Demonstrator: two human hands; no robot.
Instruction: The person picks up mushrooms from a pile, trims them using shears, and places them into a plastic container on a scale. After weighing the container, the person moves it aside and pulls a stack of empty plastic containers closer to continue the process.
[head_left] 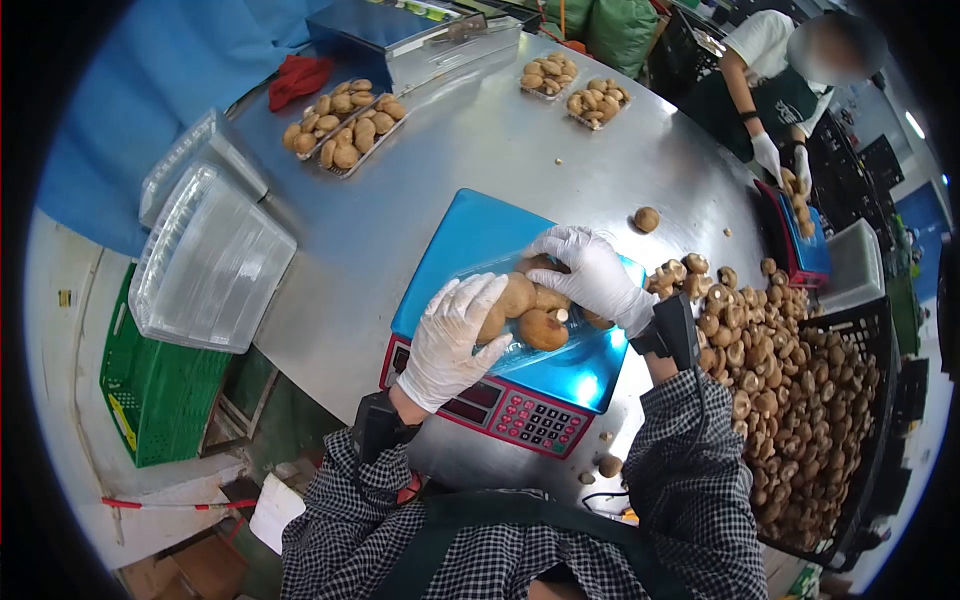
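A clear plastic tray (512,357) holding several brown mushrooms (543,329) rests on the blue platform (450,235) of a red-edged digital scale. My left hand (457,335), in a white glove, curls round a mushroom (491,326) at the tray's left end, its thumb along the near side. Over the tray's right part, my gloved right hand (590,272) has its fingers closed on a darker mushroom (545,264), partly hidden under them. The scale's keypad (540,418) faces me.
Loose mushrooms (770,400) spill from a black crate (880,370) at right. Filled trays (345,130) lie at the far left, others (598,103) at the back. Stacked empty trays (210,260) stand left. A co-worker (765,90) handles mushrooms at another scale (800,245).
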